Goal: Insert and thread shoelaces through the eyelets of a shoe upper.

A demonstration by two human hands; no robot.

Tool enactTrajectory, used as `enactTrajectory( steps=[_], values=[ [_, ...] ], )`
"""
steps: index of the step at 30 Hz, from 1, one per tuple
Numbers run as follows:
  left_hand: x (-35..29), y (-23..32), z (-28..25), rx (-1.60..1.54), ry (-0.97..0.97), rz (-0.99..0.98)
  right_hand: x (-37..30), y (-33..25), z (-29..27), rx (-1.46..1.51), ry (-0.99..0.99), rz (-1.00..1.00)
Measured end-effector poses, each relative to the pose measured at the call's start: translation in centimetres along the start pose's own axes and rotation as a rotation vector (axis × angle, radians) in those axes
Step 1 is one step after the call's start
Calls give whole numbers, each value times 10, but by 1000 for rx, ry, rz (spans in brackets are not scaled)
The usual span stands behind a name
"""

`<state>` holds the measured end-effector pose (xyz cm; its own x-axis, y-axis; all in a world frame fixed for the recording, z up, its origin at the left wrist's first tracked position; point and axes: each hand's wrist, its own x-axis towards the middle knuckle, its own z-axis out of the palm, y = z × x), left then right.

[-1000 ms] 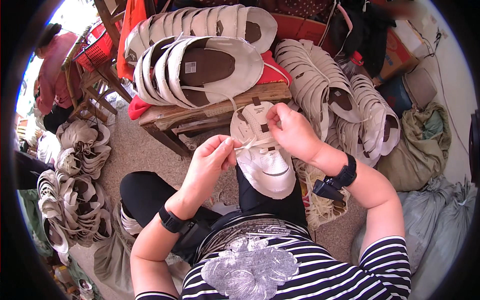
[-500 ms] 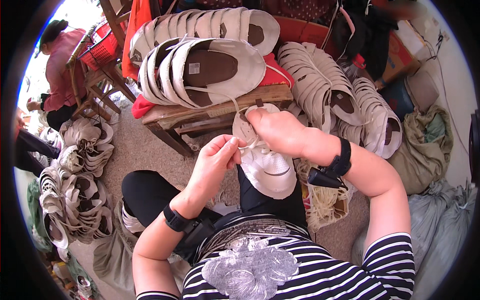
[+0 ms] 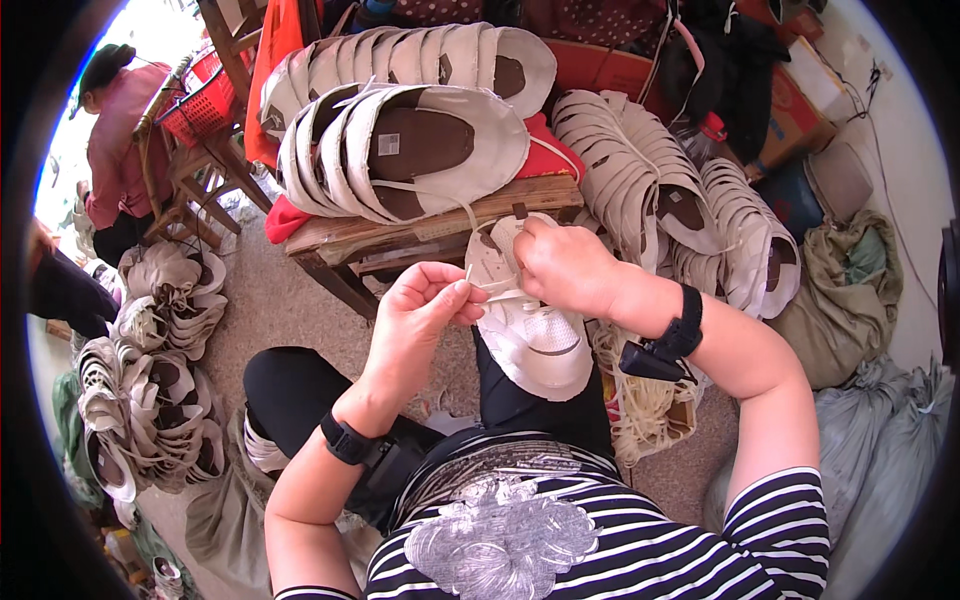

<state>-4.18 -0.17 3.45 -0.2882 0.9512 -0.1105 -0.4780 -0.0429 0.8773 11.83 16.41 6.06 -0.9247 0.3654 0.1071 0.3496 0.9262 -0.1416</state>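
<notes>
A white shoe upper (image 3: 540,350) rests on my thigh with its toe toward me. A pale shoelace (image 3: 497,297) runs across its lacing area. My left hand (image 3: 432,300) pinches the lace between thumb and forefinger, its tip poking up above the fingers. Over the tongue end of the upper, my right hand (image 3: 560,262) has its fingers curled in; they seem to grip the lace near the eyelets, though the fingertips are partly hidden. Just beyond, nested shoe uppers (image 3: 490,135) lie on a wooden stool (image 3: 350,238), a loose lace hanging off them.
More nested uppers (image 3: 625,165) stand right of the stool. A box of loose laces (image 3: 640,420) sits by my right leg. Piles of uppers (image 3: 165,390) lie on the floor at left, near a seated person (image 3: 125,150). Sacks (image 3: 870,430) lean at right.
My left hand has shifted slightly, and the lace tip now sticks up from its pinch. My right hand has drawn its fingers in closer over the upper's opening.
</notes>
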Motion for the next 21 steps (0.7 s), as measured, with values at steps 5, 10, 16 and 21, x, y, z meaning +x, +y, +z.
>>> enactTrajectory(
  steps=[5,10,16,21],
  values=[
    [-10,-1,-2,53,11,2,21,-14,-32,1074,-250,370],
    [-8,-4,-4,78,13,4,20,2,-15,481,104,11],
    [-9,-8,-8,45,60,-28,8,-14,-11,99,-87,14],
    [-7,-8,-5,75,43,4,11,-43,-42,706,70,60]
  ],
)
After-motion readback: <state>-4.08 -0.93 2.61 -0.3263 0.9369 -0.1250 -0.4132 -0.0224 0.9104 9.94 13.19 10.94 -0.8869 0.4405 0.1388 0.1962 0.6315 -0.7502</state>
